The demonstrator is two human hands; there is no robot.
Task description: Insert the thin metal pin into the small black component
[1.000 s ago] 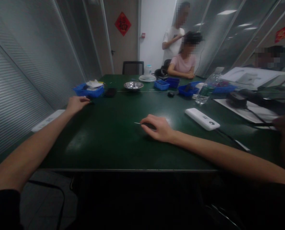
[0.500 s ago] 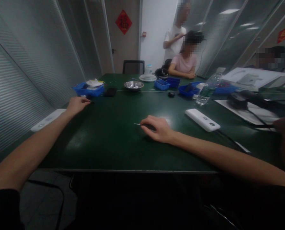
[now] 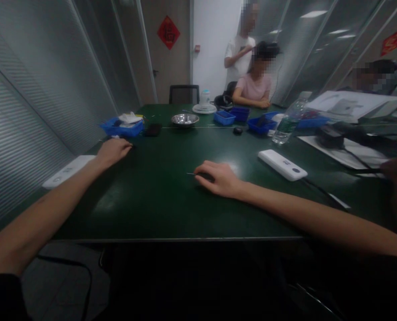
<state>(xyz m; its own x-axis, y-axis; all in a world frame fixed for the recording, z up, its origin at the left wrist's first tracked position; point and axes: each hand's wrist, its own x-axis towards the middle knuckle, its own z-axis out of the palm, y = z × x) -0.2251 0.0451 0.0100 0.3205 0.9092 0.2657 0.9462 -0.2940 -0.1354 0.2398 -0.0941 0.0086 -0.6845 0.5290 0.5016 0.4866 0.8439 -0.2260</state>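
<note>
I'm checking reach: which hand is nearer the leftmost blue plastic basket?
Left. The left hand is just in front of the basket; the right hand lies farther off, to the basket's right.

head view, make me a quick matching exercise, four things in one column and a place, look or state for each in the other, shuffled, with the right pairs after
Column one
1. right hand
2. left hand
3. bowl
4. bottle

Column two
A. clear, with a green label
B. near the blue basket with white tissue
C. shiny and silver-coloured
D. a thin rod juts from its fingers

Right pairs: 1-D, 2-B, 3-C, 4-A
</note>
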